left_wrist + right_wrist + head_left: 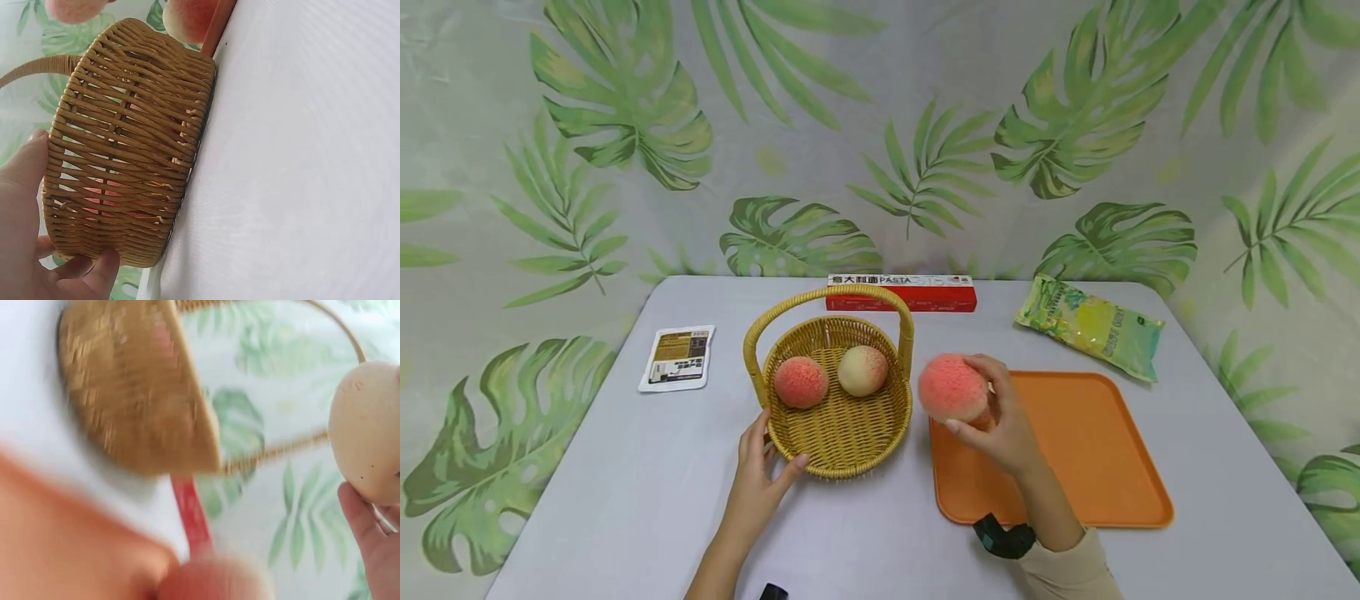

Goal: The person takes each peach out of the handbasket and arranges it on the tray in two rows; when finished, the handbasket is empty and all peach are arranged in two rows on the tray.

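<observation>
Right hand [1006,425] clasps the round pink-and-cream peach [951,389], raised just right of the round golden wicker basket [846,433]! Left hand [760,477] grips the basket's near-left side.

Woven basket [125,144] held at rim and side by fingers [105,272] of left hand [22,225]; white bench [300,162] seen beneath. Beyond basket from fingers, two peaches [187,19] and orange tray [219,26] partly seen.
</observation>
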A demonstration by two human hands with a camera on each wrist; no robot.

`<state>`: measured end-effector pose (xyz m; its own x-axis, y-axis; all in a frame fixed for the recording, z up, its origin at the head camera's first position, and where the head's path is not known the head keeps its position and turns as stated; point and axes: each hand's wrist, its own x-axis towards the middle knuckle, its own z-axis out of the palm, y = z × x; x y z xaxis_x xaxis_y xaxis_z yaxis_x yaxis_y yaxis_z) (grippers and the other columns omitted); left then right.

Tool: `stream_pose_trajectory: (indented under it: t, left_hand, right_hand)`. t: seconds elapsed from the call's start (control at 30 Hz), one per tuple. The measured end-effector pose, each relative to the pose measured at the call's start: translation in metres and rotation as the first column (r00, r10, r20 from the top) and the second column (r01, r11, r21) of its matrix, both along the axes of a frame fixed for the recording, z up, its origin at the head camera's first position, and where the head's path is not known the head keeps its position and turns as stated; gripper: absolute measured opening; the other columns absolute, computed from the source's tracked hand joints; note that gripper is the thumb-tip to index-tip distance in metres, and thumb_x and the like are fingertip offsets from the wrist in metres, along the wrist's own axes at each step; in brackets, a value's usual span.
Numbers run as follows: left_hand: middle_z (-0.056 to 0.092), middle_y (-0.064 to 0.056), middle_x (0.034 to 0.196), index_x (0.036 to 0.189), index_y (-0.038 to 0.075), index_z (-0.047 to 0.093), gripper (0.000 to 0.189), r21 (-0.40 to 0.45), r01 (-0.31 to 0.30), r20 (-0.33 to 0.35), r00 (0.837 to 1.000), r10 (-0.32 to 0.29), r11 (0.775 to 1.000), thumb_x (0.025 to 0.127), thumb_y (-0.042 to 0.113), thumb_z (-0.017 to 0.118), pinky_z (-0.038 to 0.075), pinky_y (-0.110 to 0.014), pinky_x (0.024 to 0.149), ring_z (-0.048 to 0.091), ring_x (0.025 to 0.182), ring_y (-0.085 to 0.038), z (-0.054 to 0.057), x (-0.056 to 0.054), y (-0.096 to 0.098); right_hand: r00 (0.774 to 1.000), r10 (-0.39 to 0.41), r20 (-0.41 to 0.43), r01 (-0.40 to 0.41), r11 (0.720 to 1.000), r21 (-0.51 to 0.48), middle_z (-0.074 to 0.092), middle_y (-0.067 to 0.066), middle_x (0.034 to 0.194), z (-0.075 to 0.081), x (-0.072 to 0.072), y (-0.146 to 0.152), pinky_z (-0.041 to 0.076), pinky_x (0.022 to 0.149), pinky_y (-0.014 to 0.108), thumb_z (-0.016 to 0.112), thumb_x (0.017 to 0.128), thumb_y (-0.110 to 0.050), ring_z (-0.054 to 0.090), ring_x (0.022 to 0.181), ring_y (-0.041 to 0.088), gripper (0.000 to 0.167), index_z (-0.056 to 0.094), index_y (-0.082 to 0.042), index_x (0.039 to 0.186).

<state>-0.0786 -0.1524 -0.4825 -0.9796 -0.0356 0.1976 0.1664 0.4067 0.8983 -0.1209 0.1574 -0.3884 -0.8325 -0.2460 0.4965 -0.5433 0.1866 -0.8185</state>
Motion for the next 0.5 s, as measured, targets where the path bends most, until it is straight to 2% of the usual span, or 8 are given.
stream_pose_trajectory:
  t: [0.1, 0.2, 0.3, 0.37, 0.5]
  left_hand:
    - [0.02, -0.018, 0.138, 0.144, 0.011, 0.014, 0.085, -0.001, -0.003, 0.001, 1.0, 0.003, 1.0, 0.08, 0.024, 0.069, 0.034, -0.037, 0.099, 0.032, 0.122, -0.029, -0.001, 0.0, 0.0]
    - [0.021, -0.018, 0.137, 0.143, 0.011, 0.014, 0.085, 0.0, -0.004, 0.0, 1.0, 0.004, 1.0, 0.08, 0.023, 0.07, 0.034, -0.034, 0.099, 0.032, 0.122, -0.028, -0.001, -0.001, 0.001]
    - [0.021, -0.018, 0.138, 0.143, 0.01, 0.014, 0.085, 0.0, -0.001, -0.001, 1.0, 0.001, 1.0, 0.08, 0.023, 0.069, 0.034, -0.033, 0.099, 0.032, 0.122, -0.028, -0.001, -0.001, 0.001]
    - [0.021, -0.018, 0.138, 0.144, 0.01, 0.014, 0.085, 0.001, -0.001, -0.002, 1.0, 0.001, 1.0, 0.08, 0.023, 0.069, 0.034, -0.032, 0.099, 0.032, 0.122, -0.027, 0.0, -0.001, 0.002]
    - [0.021, -0.018, 0.137, 0.143, 0.009, 0.014, 0.085, -0.002, -0.004, -0.004, 1.0, 0.004, 1.0, 0.08, 0.023, 0.07, 0.034, -0.032, 0.099, 0.032, 0.122, -0.027, 0.001, 0.0, 0.002]
  right_hand:
    - [0.994, -0.106, 0.027, 0.107, 0.994, -0.03, 0.037, 0.009, 0.127, -0.011, 0.002, 0.023, 0.036, 0.094, 0.018, 0.066, 0.066, 0.018, 0.037, 0.112, 0.012, 0.072, 0.031, 0.008, 0.128]
    - [0.974, -0.216, 0.069, 0.22, 0.974, -0.046, 0.035, 0.004, 0.127, -0.022, 0.004, 0.042, 0.034, 0.094, 0.015, 0.064, 0.069, 0.019, 0.036, 0.111, 0.011, 0.071, 0.029, 0.008, 0.13]
    - [0.931, -0.339, 0.132, 0.347, 0.937, -0.042, 0.035, 0.003, 0.126, -0.034, 0.005, 0.058, 0.035, 0.091, 0.014, 0.065, 0.07, 0.016, 0.036, 0.107, 0.011, 0.071, 0.031, 0.004, 0.131]
    - [0.894, -0.411, 0.175, 0.422, 0.906, -0.026, 0.035, 0.004, 0.126, -0.044, 0.003, 0.069, 0.037, 0.087, 0.013, 0.067, 0.072, 0.012, 0.036, 0.105, 0.011, 0.071, 0.032, 0.0, 0.133]
    - [0.828, -0.51, 0.233, 0.523, 0.852, 0.008, 0.035, 0.004, 0.128, -0.068, -0.006, 0.089, 0.039, 0.082, 0.011, 0.071, 0.073, 0.003, 0.036, 0.103, 0.012, 0.073, 0.034, -0.01, 0.135]
